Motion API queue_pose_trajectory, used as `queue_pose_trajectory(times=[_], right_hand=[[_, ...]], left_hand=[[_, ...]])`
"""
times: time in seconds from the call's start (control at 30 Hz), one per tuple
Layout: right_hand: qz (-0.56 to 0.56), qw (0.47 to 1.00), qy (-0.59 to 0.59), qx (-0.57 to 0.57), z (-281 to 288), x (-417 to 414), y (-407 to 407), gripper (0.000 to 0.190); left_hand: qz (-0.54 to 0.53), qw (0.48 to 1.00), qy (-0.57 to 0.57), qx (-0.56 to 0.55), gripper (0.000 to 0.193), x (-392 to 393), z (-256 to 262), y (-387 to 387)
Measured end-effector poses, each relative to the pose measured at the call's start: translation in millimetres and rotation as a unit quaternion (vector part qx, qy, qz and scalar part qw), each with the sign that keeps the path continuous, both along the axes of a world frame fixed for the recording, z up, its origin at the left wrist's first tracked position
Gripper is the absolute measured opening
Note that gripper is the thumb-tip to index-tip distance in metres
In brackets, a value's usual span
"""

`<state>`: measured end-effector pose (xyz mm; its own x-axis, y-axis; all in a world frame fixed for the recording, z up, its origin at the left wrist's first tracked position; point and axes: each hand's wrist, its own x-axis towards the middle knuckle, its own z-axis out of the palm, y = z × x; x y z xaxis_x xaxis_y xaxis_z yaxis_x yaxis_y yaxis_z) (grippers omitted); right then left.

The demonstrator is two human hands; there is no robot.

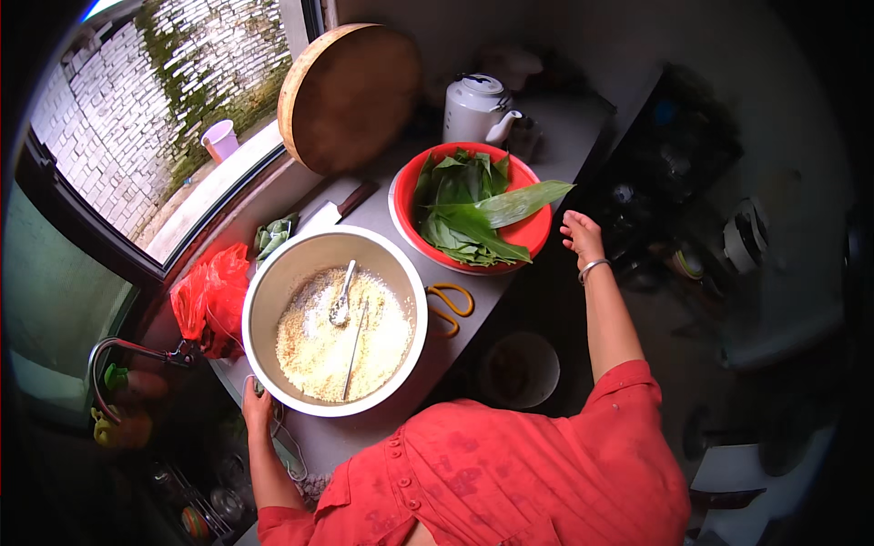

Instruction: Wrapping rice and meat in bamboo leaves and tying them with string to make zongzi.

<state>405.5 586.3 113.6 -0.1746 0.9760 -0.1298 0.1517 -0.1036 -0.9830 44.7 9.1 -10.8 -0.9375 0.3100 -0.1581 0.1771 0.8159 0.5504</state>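
Note:
A large metal bowl (334,235) holds pale grains (382,341) that look like rice. In the grains rest a metal spoon (343,300) and a thin metal stick (354,355). By the bowl's lower left rim is my left hand (257,407), thumb up; a small dark green patch shows at its fingers, and whether it grips anything is unclear. My right hand (584,234) hovers right of a red basin (539,232), loosely curled with nothing visible in it. Long green leaves (471,211) fill the basin, one tip reaching past the rim towards that hand.
Orange-handled scissors (454,304) lie partly under the bowl. Behind it are a cleaver (334,213), a leaf-wrapped bundle (274,237) and a red plastic bag (212,293). A kettle (478,109) and round wooden board (351,102) stand farther back. A faucet (130,348) arches at left; a bucket (522,368) sits below.

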Motion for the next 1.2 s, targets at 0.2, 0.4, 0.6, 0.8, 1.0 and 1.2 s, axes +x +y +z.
queue_pose_trajectory(times=[0.2,0.4,0.6,0.8,1.0,1.2], right_hand=[[-0.017,0.996,-0.069,-0.057,-24.8,-26.8,74.5,0.045],[-0.04,0.997,0.053,-0.046,-42.0,-44.0,107.8,0.027],[-0.041,0.983,0.177,-0.01,-9.6,-14.4,84.9,0.029],[0.062,0.982,0.172,0.052,-2.5,-6.1,25.1,0.031],[0.039,0.992,0.123,0.008,-40.3,13.2,-1.1,0.03],[0.02,0.982,0.188,0.029,-25.7,14.9,-2.2,0.029]], left_hand=[[0.058,0.977,0.007,-0.204,0.05,15.1,65.0,1.7],[0.062,0.975,0.211,0.028,0.031,41.5,156.0,69.6],[-0.313,0.911,0.219,0.157,0.021,123.3,210.7,290.7],[-0.591,0.774,0.209,0.087,0.045,196.8,171.2,421.2],[-0.593,0.758,0.261,0.071,0.021,214.3,138.7,461.8],[-0.519,0.795,0.262,0.174,0.015,200.5,158.2,478.2]])
